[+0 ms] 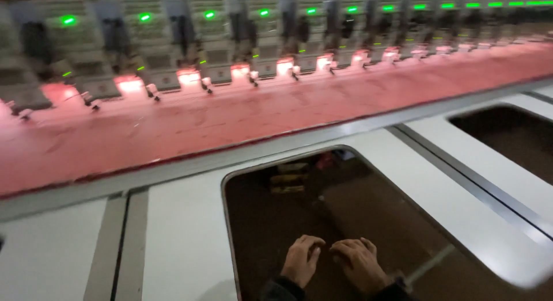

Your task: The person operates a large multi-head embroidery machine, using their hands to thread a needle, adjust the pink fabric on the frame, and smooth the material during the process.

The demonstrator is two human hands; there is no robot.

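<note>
My left hand (302, 259) and my right hand (360, 265) are low in the head view, close together, within the dark rounded opening (271, 220) of a white machine table (184, 243). Both wear dark sleeves. Their fingers are curled and the fingertips nearly meet. The view is too blurred to tell whether anything small is held between them. Beyond the table a long strip of red fabric (242, 117) is stretched flat under a row of embroidery heads (190, 76).
Several embroidery heads with green lamps (208, 14) run along the back, lighting the red fabric beneath them. A metal rail (345, 128) borders the fabric's near edge. A second dark opening (507, 137) is cut in the table at right.
</note>
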